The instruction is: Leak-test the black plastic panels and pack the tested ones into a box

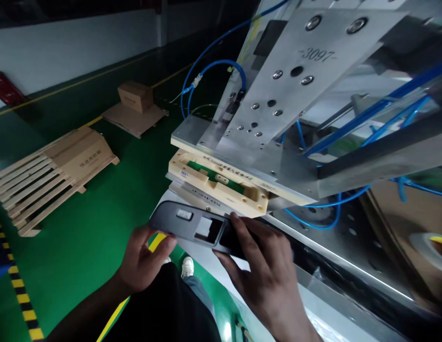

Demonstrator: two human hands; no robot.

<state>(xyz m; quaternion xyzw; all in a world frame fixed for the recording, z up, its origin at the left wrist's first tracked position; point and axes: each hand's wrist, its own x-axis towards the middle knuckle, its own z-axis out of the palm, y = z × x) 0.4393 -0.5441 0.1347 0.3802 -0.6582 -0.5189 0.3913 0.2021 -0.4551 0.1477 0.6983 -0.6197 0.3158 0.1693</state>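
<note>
A long dark plastic panel (190, 230) with a rounded left end, a small light insert and a rectangular cutout is held between both hands. My left hand (142, 259) grips its left end, thumb along the lower edge. At the right end, my right hand (262, 266) has its fingers over the top edge and the thumb beneath. Just beyond the panel sits a cream-coloured fixture (221, 183) with a long recess, green inside. Over it is a metal press plate (249, 156) marked 3097. The panel's right end is partly hidden by my fingers.
Blue air hoses (221, 61) loop around the press. At right, a roll of tape (431, 247) lies on brown cardboard. Wooden pallets (35, 185) with flattened cardboard and a carton (135, 96) stand on the green floor at left. Striped tape (23, 294) marks the floor.
</note>
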